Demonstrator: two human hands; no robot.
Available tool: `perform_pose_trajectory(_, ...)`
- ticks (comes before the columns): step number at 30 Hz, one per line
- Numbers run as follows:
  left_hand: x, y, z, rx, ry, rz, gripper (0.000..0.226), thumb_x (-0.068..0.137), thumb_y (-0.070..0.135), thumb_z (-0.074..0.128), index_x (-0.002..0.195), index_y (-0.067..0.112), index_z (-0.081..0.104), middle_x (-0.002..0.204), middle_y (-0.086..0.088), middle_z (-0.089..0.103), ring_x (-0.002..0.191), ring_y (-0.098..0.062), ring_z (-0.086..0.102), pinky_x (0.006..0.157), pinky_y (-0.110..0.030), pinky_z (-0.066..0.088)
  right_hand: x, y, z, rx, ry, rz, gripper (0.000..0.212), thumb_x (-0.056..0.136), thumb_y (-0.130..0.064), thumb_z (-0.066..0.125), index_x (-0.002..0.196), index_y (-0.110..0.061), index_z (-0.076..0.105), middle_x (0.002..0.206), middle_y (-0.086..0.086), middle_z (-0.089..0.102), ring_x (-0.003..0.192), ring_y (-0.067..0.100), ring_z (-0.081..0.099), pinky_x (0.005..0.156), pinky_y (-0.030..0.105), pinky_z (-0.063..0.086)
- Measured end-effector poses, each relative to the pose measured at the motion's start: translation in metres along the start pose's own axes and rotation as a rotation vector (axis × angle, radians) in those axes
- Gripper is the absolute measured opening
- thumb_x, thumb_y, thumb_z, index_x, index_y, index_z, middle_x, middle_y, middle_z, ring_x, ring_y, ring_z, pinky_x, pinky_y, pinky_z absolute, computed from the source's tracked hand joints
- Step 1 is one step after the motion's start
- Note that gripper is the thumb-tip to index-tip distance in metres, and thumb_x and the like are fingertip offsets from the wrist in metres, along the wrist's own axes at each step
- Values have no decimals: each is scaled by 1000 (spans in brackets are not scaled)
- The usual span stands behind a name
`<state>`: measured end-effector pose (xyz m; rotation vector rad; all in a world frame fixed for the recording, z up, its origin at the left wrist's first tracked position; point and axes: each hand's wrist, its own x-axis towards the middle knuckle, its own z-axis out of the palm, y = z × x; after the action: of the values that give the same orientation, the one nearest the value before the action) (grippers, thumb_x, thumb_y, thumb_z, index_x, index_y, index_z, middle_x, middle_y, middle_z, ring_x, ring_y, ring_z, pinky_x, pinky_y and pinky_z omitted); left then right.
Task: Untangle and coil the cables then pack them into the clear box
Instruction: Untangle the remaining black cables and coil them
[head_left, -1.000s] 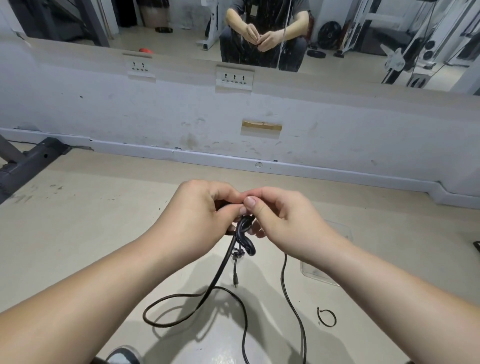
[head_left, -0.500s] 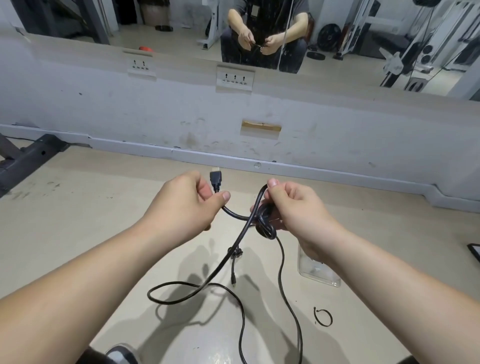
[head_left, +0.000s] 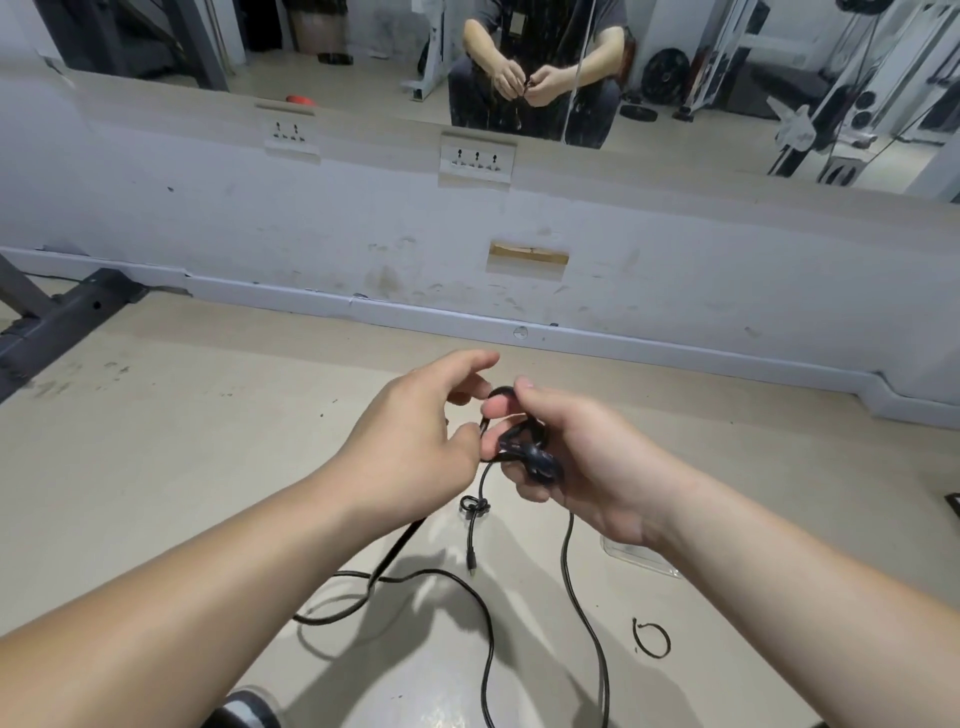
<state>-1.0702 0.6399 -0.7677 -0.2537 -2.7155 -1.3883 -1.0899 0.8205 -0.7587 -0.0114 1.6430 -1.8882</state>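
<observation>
Head view: the clear box (head_left: 640, 560) lies on the floor (head_left: 208, 441), just under the right wrist. Only one corner shows, so what it holds cannot be told.

The right hand (head_left: 587, 457) has its fingers curled round a small bundle of loops in the black cable (head_left: 569, 571). The left hand (head_left: 410, 447) touches it, thumb and fingers apparently pinching a strand beside the bundle.

Half a second ago the hands were apart, with a plug standing up above the left thumb. Now they have closed together and that plug is out of sight.

Below the hands the cable hangs to the floor with a small knot (head_left: 475, 505) and a thin plug end (head_left: 471, 564). Its long loops run off the bottom edge. A strand passes behind the left forearm. A small black ring (head_left: 652, 639) lies near the right forearm.
</observation>
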Motion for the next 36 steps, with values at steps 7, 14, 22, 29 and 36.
perform_pose_trajectory(7, 5, -2, -13, -42, 12, 20, 12, 84, 36, 83, 83, 34, 72, 92, 10, 64, 86, -1, 62, 67, -10, 42, -7, -10, -16, 69, -164, 44, 41, 72, -19, 60, 110, -4, 69, 99, 26, 65, 72, 27, 54, 63, 35, 42)
perform_pose_trajectory(14, 8, 1, -18, -21, 107, -84, 18, 100, 29, 62, 85, 28, 53, 72, 0, 67, 72, -23, 68, 73, -47, 56, -7, -13, -29, -44, -185, -155, 27, 88, -13, 66, 114, -10, 72, 111, 19, 71, 105, 26, 67, 116, 52, 41)
perform_pose_trajectory(22, 1, 6, -15, -74, -68, -85, 20, 103, 18, 58, 115, 33, 61, 95, 7, 67, 92, -13, 67, 82, -33, 55, -7, -5, -14, -91, -13, -239, 21, 104, -27, 56, 86, -22, 65, 71, 5, 54, 56, 18, 46, 55, 31, 42)
perform_pose_trajectory(29, -7, 17, -15, -430, -142, -113, 41, 87, 10, 77, 121, 30, 68, 110, 6, 74, 101, -12, 70, 88, -28, 59, -9, 5, -7, -264, 67, -198, 41, 89, -53, 62, 88, -12, 68, 55, 2, 46, 47, 16, 35, 49, 29, 29)
perform_pose_trajectory(36, 0, 12, -16, -567, -108, -320, 18, 101, 10, 64, 116, 17, 68, 109, -14, 71, 89, -31, 77, 83, -35, 63, -12, -7, -15, 36, 91, -143, 17, 99, -1, 53, 115, -2, 61, 79, 16, 63, 53, 16, 43, 47, 25, 27)
